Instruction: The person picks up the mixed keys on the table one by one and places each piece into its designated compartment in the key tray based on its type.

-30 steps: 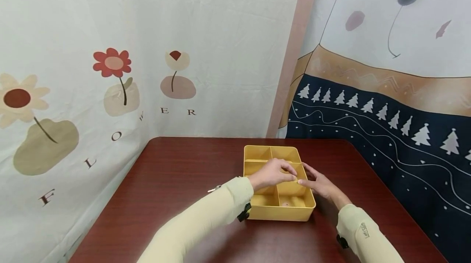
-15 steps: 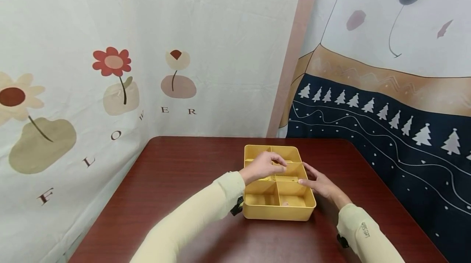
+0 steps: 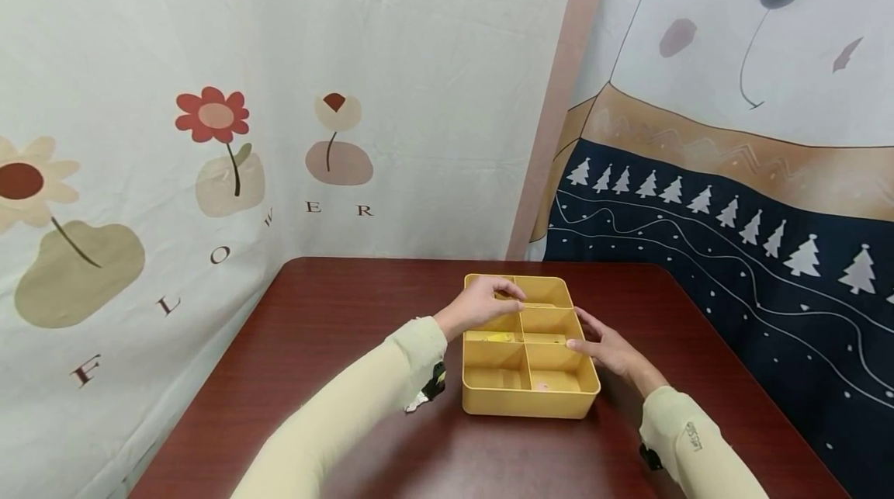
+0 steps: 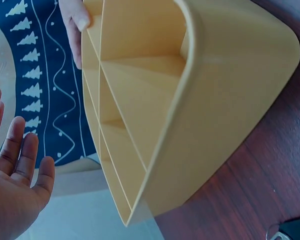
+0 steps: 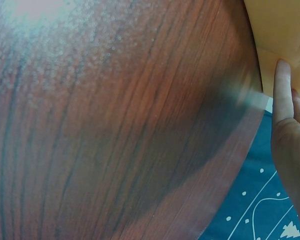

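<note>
A yellow divided storage box (image 3: 528, 403) stands on the table, open at the top, with several compartments. My left hand (image 3: 482, 303) is over its back left part, fingers loosely bent. In the left wrist view, the left hand's fingers (image 4: 25, 160) are spread apart with nothing between them. At the box's right wall, my right hand (image 3: 615, 351) grips the rim, thumb on top and fingers along the outside. A small bright yellow piece (image 3: 498, 337) lies in the middle left compartment. In the front right one is a small pinkish piece (image 3: 542, 386).
The dark red wooden table (image 3: 335, 328) ends at printed cloth walls: flowers on the left cloth (image 3: 433, 57), trees on the right cloth (image 3: 726, 282). By the left cuff shows a silvery thing (image 3: 417, 403); a black object with a metal ring (image 4: 296, 229) lies on the table.
My left hand has moved left and back, from the box's middle right to its back left, uncovering the yellow piece. My right hand has stayed at the rim.
</note>
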Demonstrator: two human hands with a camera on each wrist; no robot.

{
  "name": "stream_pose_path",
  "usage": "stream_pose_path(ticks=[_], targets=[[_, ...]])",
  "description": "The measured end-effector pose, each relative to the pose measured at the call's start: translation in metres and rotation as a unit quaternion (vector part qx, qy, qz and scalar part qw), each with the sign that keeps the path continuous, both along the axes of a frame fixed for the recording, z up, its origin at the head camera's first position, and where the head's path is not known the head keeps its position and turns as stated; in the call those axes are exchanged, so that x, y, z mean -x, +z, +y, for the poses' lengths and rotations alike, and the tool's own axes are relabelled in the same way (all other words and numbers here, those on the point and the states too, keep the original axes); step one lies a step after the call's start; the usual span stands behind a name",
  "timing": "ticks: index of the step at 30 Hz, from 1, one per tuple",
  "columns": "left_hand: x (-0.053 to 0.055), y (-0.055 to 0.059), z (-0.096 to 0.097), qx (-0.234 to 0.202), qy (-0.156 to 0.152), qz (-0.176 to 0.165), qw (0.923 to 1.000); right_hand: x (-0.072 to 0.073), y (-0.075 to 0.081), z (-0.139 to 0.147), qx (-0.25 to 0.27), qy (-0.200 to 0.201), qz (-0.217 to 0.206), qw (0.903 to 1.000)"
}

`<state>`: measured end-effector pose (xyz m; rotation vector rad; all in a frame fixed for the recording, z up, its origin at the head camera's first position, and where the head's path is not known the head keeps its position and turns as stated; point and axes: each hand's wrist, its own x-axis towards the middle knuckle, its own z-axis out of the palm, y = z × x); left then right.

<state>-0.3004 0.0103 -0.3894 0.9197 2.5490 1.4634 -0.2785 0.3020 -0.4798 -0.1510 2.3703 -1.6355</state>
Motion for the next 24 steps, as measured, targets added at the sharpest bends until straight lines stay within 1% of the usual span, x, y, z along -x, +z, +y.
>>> stream_pose_path(ticks=[7, 10, 14, 18, 24], targets=[[0.006, 0.003, -0.016, 0.000, 0.023, 0.005, 0.9997, -0.002, 0.003, -0.001, -0.002, -0.002, -0.001, 1.0000], [0.008, 0.002, -0.024, 0.000, 0.031, 0.000, 0.9995, -0.002, 0.003, -0.001, -0.003, -0.004, -0.001, 1.0000], [0.010, -0.001, -0.035, -0.007, 0.039, -0.010, 0.9991, -0.002, 0.003, 0.000, -0.004, -0.001, 0.001, 1.0000], [0.012, -0.005, -0.047, -0.011, 0.052, -0.006, 0.9986, -0.002, 0.002, 0.001, -0.008, 0.002, 0.004, 1.0000], [0.013, -0.010, -0.065, -0.005, 0.083, -0.011, 0.9965, -0.003, 0.001, 0.000, -0.003, -0.002, 0.001, 1.0000]])
